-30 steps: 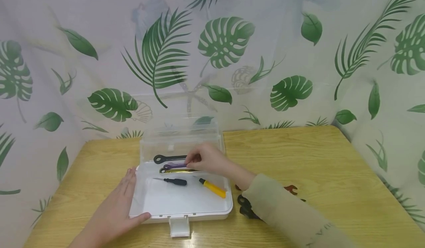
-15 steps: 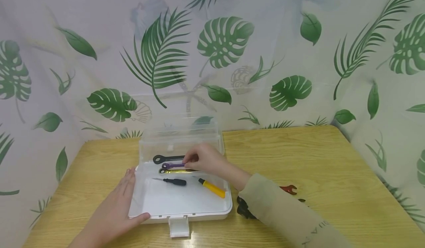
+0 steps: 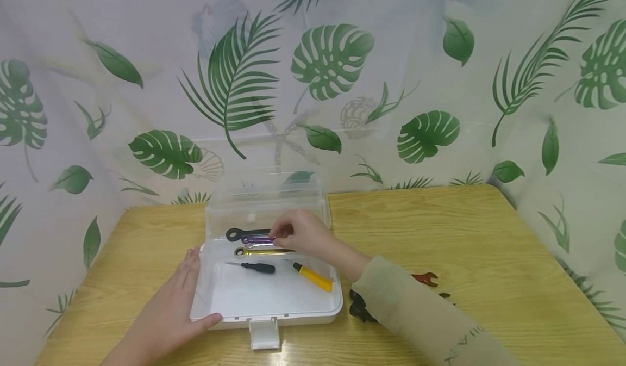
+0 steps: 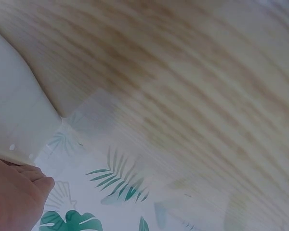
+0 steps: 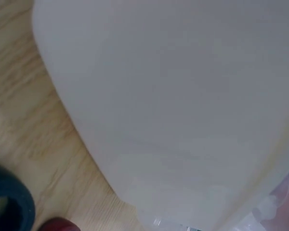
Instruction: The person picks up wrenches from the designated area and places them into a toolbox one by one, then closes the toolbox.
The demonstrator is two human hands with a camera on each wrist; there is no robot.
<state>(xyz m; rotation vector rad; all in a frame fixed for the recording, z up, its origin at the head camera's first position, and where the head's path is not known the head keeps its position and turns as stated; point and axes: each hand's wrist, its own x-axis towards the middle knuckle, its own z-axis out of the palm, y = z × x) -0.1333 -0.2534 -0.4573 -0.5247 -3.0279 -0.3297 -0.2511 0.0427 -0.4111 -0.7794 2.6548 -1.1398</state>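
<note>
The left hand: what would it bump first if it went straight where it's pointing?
The left hand would probably bump the left edge of the open clear lid first; depth is unclear, so it might slip past.

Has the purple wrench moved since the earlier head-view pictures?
Yes. Judged in the head view, the purple wrench has shifted slightly away from the gold wrench, toward the black wrench.

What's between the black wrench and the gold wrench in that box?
The purple wrench, pinched by the right hand, as the head view shows.
</note>
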